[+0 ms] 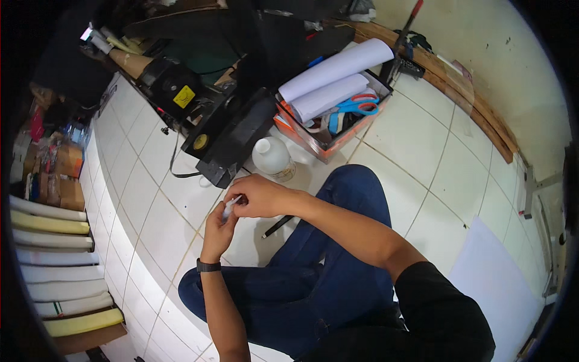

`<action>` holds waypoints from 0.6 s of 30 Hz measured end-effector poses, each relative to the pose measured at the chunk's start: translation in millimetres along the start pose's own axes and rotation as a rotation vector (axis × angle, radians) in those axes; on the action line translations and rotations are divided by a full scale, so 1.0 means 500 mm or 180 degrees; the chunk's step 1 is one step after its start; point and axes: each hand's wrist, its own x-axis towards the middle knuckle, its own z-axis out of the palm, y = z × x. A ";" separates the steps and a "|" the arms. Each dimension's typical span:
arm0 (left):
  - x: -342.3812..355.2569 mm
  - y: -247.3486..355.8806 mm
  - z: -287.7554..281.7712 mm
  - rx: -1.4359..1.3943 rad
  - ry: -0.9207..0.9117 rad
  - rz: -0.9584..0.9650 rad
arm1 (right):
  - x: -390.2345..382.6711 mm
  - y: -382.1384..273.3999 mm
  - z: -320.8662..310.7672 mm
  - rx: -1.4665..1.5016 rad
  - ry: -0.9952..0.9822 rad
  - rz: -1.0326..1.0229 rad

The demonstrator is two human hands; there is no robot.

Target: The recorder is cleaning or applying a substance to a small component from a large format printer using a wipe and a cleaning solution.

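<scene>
I sit cross-legged in blue jeans on a white tiled floor. My left hand, with a black band on its wrist, and my right hand meet above my knee, both closed on a small white tube-like object. A black pen lies on the tiles just right of my hands. A white plastic bottle with a white cap stands a little beyond them.
An orange-rimmed box holds white paper rolls and blue-and-red scissors. Black machine parts sit at upper centre. Rolled sheets are stacked on shelves at the left. A white sheet lies at the right. Wooden strips line the wall.
</scene>
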 end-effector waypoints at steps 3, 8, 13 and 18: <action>0.006 -0.015 0.001 0.0235 0.0073 0.0115 | -0.006 0.004 0.005 -0.0237 0.0064 0.0012; -0.002 -0.015 0.008 0.1022 0.0472 0.0422 | -0.008 0.023 0.019 -0.0649 0.0023 -0.0054; -0.002 0.017 0.036 0.1166 0.0794 0.0733 | -0.007 0.043 0.029 -0.1456 0.0057 0.0352; 0.002 0.024 0.035 0.1124 0.0787 0.0723 | 0.003 0.006 0.000 -0.1163 0.0093 0.0843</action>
